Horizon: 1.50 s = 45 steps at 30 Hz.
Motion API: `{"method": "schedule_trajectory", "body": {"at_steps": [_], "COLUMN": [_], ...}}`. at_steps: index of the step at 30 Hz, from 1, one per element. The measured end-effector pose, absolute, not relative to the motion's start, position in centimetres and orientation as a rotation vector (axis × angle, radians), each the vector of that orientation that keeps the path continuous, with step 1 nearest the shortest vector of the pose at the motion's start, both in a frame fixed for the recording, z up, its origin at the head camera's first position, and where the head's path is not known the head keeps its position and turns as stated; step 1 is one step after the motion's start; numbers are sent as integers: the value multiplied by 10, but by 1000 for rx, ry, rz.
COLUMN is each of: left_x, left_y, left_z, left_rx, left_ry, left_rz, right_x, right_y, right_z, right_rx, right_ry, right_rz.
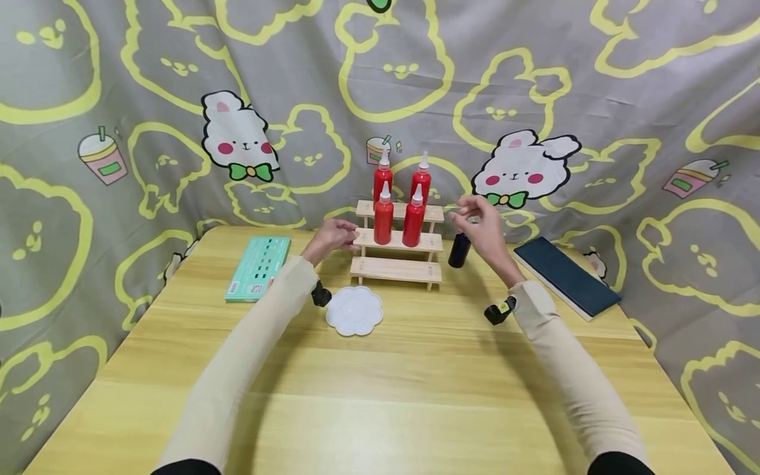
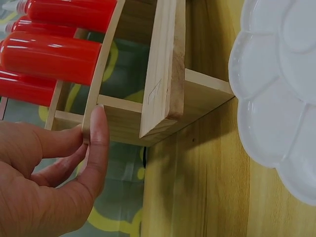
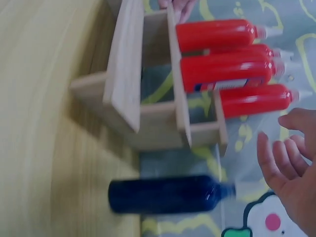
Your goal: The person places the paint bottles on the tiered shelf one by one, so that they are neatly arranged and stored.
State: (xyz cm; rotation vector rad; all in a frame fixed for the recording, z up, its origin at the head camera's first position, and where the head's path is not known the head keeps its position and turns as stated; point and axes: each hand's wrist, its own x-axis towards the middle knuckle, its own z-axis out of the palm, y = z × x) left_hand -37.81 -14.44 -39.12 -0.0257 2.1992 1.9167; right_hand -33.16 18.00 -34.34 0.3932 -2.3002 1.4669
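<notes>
A three-step wooden stand stands at the table's back. Red squeeze bottles with white nozzles stand on it, a pair on the middle step and another pair on the top. My left hand pinches the left end of the middle step between thumb and fingers, as the left wrist view shows with the stand's edge. My right hand hovers right of the stand with loosely bent fingers and nothing in them. Just below it, a dark blue bottle stands upright on the table, apart from the fingers.
A white flower-shaped palette lies in front of the stand's left side. To the left is a turquoise box, to the right a dark flat book-like item. A patterned grey curtain hangs behind the table.
</notes>
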Motion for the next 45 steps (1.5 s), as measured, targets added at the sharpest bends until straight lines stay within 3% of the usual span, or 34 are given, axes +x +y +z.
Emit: {"method": "schedule_trajectory", "body": {"at_steps": [14, 24, 45], "left_x": [-380, -377, -378], "left_y": [-144, -144, -144], "left_z": [-391, -390, -389], "left_rx": [-40, -48, -66], "left_ry": [2220, 2213, 2227], "left_rz": [1893, 1885, 1869], "right_x": [-359, -362, -355], "right_y": [223, 230, 229], "right_z": [-398, -426, -439], "right_rx": [277, 224, 108], "right_ry": [-2287, -2486, -2321], "right_rz": [1338, 1544, 1745]}}
